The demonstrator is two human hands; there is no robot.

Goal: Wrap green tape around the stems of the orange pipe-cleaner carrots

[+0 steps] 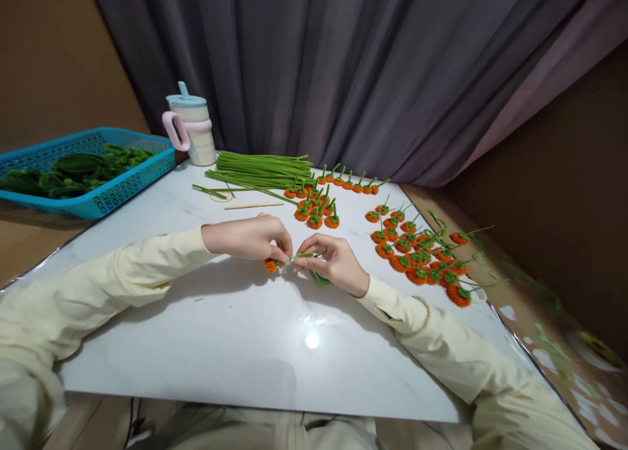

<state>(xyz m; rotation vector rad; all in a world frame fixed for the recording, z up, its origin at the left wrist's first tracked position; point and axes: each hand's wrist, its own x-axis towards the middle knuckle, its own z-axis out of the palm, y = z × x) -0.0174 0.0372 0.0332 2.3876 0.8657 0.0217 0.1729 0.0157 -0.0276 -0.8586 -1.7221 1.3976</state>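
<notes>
On our white table (pixel 235 345), centre of the frame, our left hand (pixel 250 237) pinches a small orange pumpkin (pixel 271 265) while our right hand (pixel 333 260) grips its green stem (pixel 304 256). We seem mid-twist, and winding tighter calls for a firm pinch at both ends.

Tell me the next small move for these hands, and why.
Probably twist the green pipe cleaner tight against the orange piece: the left hand pinches that piece, the right hand pinches the pipe cleaner beside it, and its loose end curls under the right hand.
</notes>
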